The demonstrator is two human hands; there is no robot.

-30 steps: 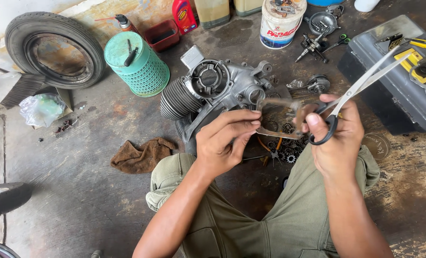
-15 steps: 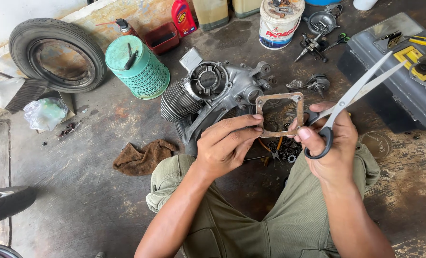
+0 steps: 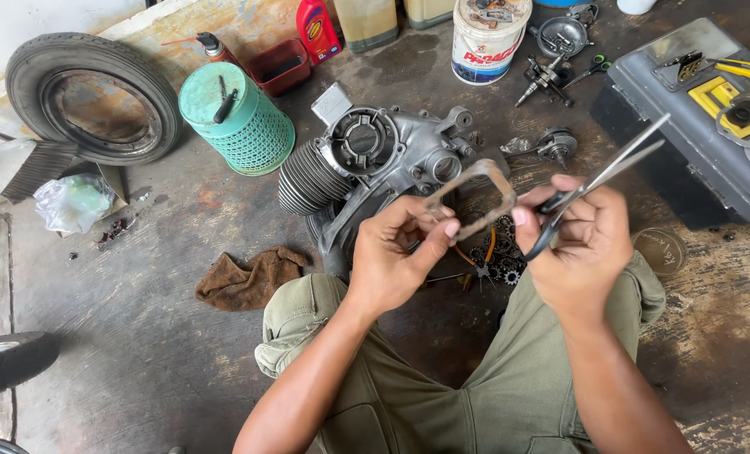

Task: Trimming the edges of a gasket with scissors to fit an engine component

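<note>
Left hand (image 3: 392,252): fingers pinch the thin gasket (image 3: 469,197), lifted mid-frame to see it.
Right hand (image 3: 581,240): fingers grip scissors (image 3: 598,181), blades pointing away.

Tyre (image 3: 93,97) leaning by wall, teal mesh basket (image 3: 236,118), brown rag (image 3: 249,277) on floor, white bucket (image 3: 486,42), grey toolbox (image 3: 694,134), red bottle (image 3: 318,29)

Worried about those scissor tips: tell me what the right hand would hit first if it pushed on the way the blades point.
Right hand holds scissors aimed up-right. First in line looks like the grey toolbox, probably its near edge; depth is unclear, so the blades might pass above it.
</note>
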